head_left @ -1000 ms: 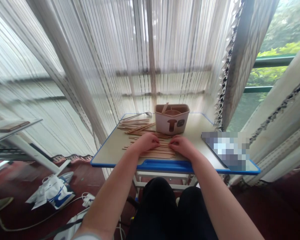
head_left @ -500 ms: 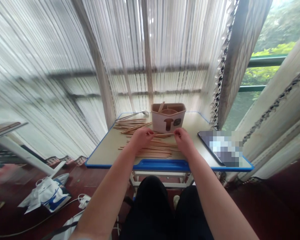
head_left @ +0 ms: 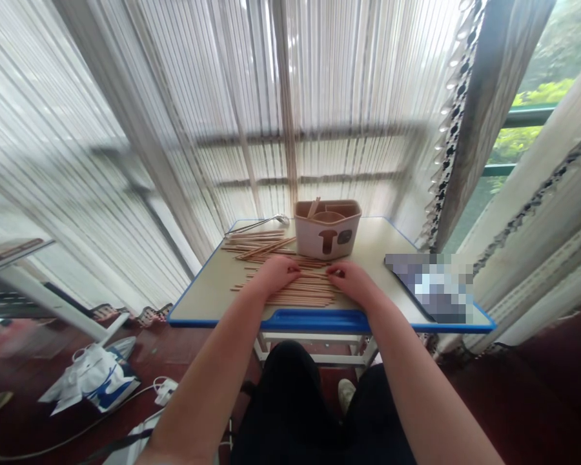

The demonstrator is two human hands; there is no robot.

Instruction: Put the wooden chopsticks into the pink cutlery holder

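Bracketing a row of loose wooden chopsticks (head_left: 303, 299), the bare left hand (head_left: 278, 274) and right hand (head_left: 352, 280) face each other low over a cream-topped, blue-edged desk (head_left: 201, 298) beneath my head-worn camera. From my distant post, I see the thumb and fingers of each hand drawn into a narrow pinch at the upper part of the row; I cannot make out whether either pinch has hold of a stick or only touches those lying there. The row runs roughly parallel to the desk's near side, just behind a blue molded groove (head_left: 317, 319). Farther back and to the left, a looser bunch of chopsticks (head_left: 254, 244) lies partly crossed, near a metal ladle (head_left: 281, 219).

Just beyond the hands, a pale utensil holder (head_left: 308, 240) stands upright, its brown interior split by a divider. I find at least one light-colored stick (head_left: 313, 208) leaning at its left side and a curved brown rim inside; its depths are hidden from me. A brown T-shaped patch marks its front wall. At right lies a tablet (head_left: 423, 284), its face pixelated. On the red floor at left slumps a white-and-blue plastic bag (head_left: 94, 380), contents out of my sight.
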